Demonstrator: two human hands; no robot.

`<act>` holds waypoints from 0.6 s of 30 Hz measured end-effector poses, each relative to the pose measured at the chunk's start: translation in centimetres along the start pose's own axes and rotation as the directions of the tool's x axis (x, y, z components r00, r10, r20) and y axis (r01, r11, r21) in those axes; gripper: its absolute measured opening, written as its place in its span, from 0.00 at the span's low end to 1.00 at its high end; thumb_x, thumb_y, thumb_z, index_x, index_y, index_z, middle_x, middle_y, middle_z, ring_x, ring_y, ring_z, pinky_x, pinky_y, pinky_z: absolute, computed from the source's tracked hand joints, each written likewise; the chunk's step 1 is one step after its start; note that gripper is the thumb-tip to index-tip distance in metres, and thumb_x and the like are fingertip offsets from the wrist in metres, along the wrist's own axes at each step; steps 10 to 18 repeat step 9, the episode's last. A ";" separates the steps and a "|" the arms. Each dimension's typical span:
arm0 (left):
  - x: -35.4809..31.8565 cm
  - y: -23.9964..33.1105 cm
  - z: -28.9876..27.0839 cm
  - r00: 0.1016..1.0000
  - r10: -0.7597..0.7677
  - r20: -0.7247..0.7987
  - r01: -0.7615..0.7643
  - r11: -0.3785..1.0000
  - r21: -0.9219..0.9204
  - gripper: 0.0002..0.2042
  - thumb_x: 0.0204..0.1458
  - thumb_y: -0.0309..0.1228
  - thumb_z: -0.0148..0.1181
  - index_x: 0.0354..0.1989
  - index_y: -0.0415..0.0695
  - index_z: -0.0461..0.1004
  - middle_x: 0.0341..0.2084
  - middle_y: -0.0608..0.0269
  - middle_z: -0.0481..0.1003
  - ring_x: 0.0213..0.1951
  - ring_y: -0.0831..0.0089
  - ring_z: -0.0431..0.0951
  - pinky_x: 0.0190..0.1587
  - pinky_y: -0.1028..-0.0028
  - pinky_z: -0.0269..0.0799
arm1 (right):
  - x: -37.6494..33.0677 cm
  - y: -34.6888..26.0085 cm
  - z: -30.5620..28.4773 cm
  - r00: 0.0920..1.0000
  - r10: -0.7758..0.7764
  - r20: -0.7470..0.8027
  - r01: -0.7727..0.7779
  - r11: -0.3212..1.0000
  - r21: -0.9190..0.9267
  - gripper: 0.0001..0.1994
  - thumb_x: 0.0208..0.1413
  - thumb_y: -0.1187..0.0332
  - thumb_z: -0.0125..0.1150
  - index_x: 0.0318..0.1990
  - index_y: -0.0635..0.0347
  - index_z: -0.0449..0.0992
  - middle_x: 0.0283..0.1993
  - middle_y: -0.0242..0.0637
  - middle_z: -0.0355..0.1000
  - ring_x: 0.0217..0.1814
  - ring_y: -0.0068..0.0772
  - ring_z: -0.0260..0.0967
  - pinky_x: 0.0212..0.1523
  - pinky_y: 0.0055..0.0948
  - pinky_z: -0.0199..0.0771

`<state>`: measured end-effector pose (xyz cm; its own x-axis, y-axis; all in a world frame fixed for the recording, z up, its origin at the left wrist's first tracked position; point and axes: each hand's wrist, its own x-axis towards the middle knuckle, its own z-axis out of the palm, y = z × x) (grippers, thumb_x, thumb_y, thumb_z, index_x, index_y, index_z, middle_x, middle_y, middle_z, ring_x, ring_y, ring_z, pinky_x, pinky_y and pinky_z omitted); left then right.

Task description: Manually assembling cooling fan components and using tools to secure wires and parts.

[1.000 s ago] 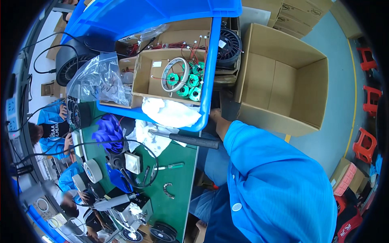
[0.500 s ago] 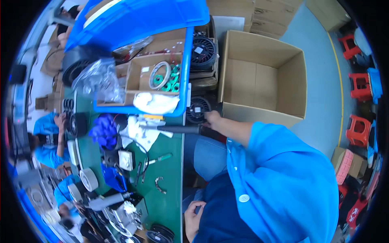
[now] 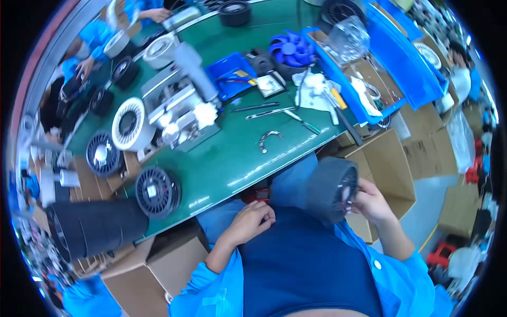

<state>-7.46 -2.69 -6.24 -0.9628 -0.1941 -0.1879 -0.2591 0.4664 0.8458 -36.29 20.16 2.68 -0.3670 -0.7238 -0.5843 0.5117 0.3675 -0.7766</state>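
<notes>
A black fan wheel with a finned face is in my right hand, above my lap, slightly blurred. My fingers grip it on the finned side. My left hand rests on my lap by the table edge, its fingers loosely bent, holding nothing. On the green table before me lie a C-shaped metal piece, a green-handled screwdriver and a dark pen-like tool. Another black fan wheel sits at the table's left near edge.
A blue tray with tools, a purple-blue impeller and a metal device stand on the table. A large blue bin is at the far right. Open cardboard boxes stand right and left. Co-workers' hands are across the table.
My right hand has brought the black fan wheel from beside the bin to above my lap. My view has turned left toward the table. My left hand stays at my lap.
</notes>
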 end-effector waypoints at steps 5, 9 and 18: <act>-2.9 -1.9 1.6 0.970 -0.005 -0.242 0.011 1.000 0.023 0.06 0.55 0.29 0.69 0.38 0.44 0.79 0.32 0.58 0.78 0.40 0.57 0.78 0.45 0.58 0.74 | 7.7 -2.9 12.3 0.927 -0.008 0.374 0.127 0.947 -0.296 0.20 0.61 0.76 0.53 0.61 0.65 0.71 0.40 0.37 0.79 0.34 0.29 0.81 0.30 0.26 0.79; -5.6 -2.4 1.2 0.943 -0.152 -0.296 0.123 0.986 -0.115 0.07 0.55 0.31 0.69 0.38 0.44 0.79 0.31 0.56 0.78 0.38 0.56 0.79 0.45 0.57 0.74 | 11.8 -4.4 17.4 0.920 0.147 0.364 0.073 0.847 -0.526 0.18 0.61 0.75 0.54 0.58 0.70 0.71 0.38 0.42 0.78 0.32 0.32 0.81 0.30 0.28 0.83; -5.6 -2.4 1.2 0.943 -0.152 -0.296 0.123 0.986 -0.115 0.07 0.55 0.31 0.69 0.38 0.44 0.79 0.31 0.56 0.78 0.38 0.56 0.79 0.45 0.57 0.74 | 11.8 -4.4 17.4 0.920 0.147 0.364 0.073 0.847 -0.526 0.18 0.61 0.75 0.54 0.58 0.70 0.71 0.38 0.42 0.78 0.32 0.32 0.81 0.30 0.28 0.83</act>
